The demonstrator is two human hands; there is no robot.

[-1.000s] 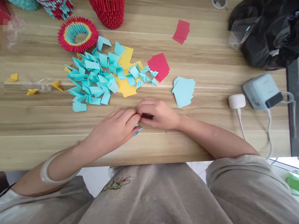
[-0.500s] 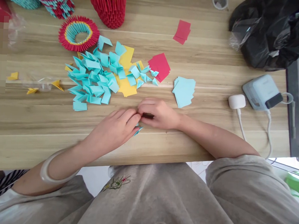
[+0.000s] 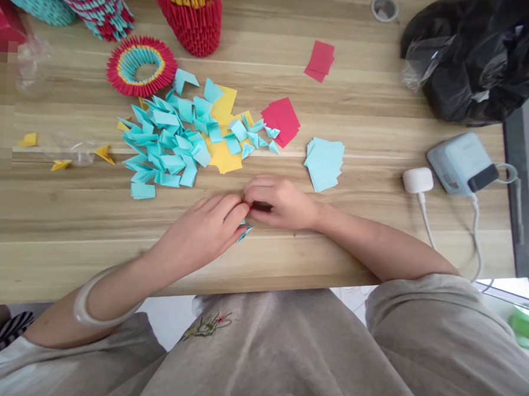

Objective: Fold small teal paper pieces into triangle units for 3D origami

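My left hand (image 3: pixel 207 224) is closed over a small folded blue paper piece (image 3: pixel 245 233), whose edge sticks out below its fingers. My right hand (image 3: pixel 284 204) meets it fingertip to fingertip, thumb and fingers pinched; most of the paper between them is hidden. Beyond my hands lies a heap of folded light-blue paper pieces (image 3: pixel 163 136). Smaller blue folded triangles (image 3: pixel 254 137) rest at its right on yellow paper sheets (image 3: pixel 226 154). A stack of light-blue paper sheets (image 3: pixel 325 164) is just past my right hand, with red paper sheets (image 3: pixel 281 122) behind.
A red, yellow and blue paper ring (image 3: pixel 165 68) and a red folded-paper vase shape (image 3: pixel 197 29) stand at the back left. Yellow folded pieces (image 3: pixel 103 153) lie at left. To the right are a black plastic bag (image 3: pixel 466 72), a blue-grey box (image 3: pixel 464 161) and a white charger (image 3: pixel 418 180).
The view has shifted slightly, so the things on the table sit a little lower in the picture. My hands keep nearly the same pinch on the blue paper.
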